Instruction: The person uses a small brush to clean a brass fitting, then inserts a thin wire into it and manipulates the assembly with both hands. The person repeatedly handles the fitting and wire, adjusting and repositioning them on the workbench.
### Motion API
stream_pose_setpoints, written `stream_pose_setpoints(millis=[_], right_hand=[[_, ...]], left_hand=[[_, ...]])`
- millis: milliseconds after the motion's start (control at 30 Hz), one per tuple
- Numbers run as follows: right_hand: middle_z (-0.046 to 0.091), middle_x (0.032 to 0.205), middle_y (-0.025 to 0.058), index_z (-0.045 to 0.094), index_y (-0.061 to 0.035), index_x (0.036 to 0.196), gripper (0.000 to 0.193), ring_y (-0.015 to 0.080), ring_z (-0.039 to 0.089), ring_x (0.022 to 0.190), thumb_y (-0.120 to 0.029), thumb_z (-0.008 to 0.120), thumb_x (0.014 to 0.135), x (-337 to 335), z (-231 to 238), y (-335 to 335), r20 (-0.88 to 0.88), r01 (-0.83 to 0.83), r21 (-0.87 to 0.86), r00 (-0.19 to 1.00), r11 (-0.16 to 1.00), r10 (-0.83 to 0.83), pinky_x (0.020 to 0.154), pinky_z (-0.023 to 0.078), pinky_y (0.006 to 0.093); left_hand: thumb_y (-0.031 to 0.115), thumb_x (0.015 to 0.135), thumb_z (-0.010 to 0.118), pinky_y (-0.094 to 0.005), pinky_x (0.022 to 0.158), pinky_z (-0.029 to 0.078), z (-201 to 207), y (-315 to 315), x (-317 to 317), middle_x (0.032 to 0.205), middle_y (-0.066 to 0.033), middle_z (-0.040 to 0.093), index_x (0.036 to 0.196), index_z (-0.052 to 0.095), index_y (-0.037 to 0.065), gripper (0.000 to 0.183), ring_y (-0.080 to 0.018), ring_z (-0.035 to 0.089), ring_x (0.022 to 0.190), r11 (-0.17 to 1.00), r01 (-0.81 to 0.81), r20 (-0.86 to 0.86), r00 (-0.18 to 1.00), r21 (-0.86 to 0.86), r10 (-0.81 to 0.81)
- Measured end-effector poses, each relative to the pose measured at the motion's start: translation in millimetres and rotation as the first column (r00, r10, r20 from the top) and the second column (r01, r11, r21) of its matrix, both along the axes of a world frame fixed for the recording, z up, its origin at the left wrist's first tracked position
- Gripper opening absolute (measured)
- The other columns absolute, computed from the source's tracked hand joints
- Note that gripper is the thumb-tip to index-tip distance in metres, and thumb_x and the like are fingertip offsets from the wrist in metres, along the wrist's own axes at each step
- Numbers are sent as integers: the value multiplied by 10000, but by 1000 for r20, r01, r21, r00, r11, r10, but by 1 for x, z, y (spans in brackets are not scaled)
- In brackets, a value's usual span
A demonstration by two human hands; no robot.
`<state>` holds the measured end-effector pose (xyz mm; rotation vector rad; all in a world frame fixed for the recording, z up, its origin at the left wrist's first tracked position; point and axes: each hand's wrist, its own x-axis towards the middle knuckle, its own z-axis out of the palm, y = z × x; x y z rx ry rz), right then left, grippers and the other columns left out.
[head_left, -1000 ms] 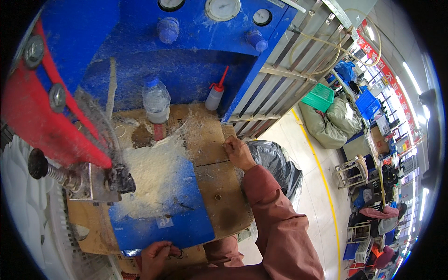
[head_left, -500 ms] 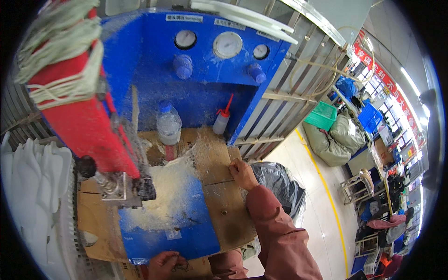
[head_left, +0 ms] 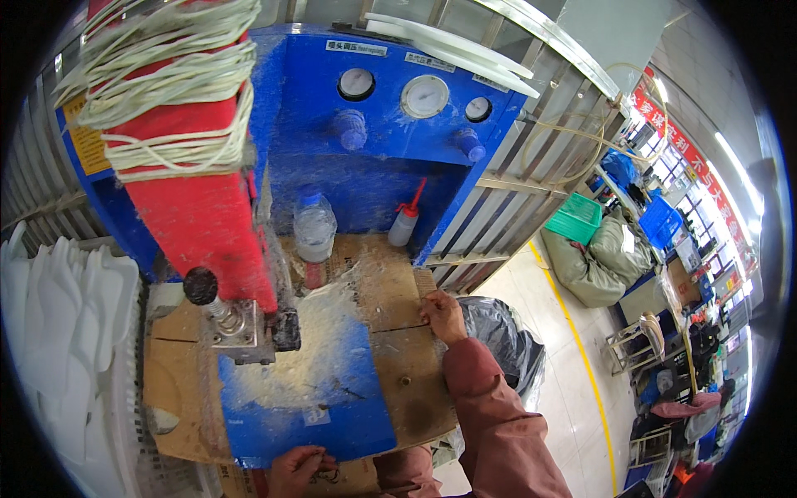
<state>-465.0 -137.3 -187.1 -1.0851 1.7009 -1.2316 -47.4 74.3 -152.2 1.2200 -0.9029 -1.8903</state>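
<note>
My left hand (head_left: 300, 470) is at the near edge of a blue sheet (head_left: 357, 427), its fingers curled and pressed together; whatever they hold, if anything, is too small to make out. At the right edge of the cardboard-covered table (head_left: 411, 357), my right hand (head_left: 444, 318) has its fingertips drawn together, with their contents hidden. Pale powder (head_left: 320, 332) covers much of the blue sheet. Over its left part stands the red machine arm (head_left: 195, 216), wound with white cord (head_left: 178, 158) and ending in a metal head (head_left: 241, 332) with a black knob (head_left: 201, 285).
Behind the table rises a blue panel with gauges (head_left: 425, 97). A clear blue-capped bottle (head_left: 314, 232) and a red-nozzled squeeze bottle (head_left: 404, 224) stand before it. White curved pieces (head_left: 70, 315) fill a crate at left. A black plastic bag (head_left: 502, 336) sits right of the table.
The view has shifted, so the machine and panel appear farther right and lower. Both hands stay near the same table edges, fingers still drawn together.
</note>
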Motion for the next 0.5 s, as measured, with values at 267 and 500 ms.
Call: stream_pose_setpoints(millis=[267, 500], right_hand=[[648, 774, 67, 557, 8, 1105, 145, 122, 597, 611, -92, 544, 1001, -1, 24, 4, -101, -90, -32, 991, 995, 86, 537, 489, 269], [670, 784, 76, 619, 13, 1023, 164, 119, 624, 640, -144, 587, 986, 18, 48, -40, -371, -164, -139, 923, 977, 102, 568, 494, 286]], left_hand=[[37, 996, 576, -425, 851, 608, 0, -1, 0, 1046, -228, 709, 1159, 633, -66, 201, -301, 726, 940, 1000, 26, 5, 1000, -9, -26], [40, 1007, 557, -432, 860, 607, -2, -4, 4, 1064, -226, 702, 1166, 606, -106, 222, -328, 718, 961, 990, 139, 166, 977, -39, -131]])
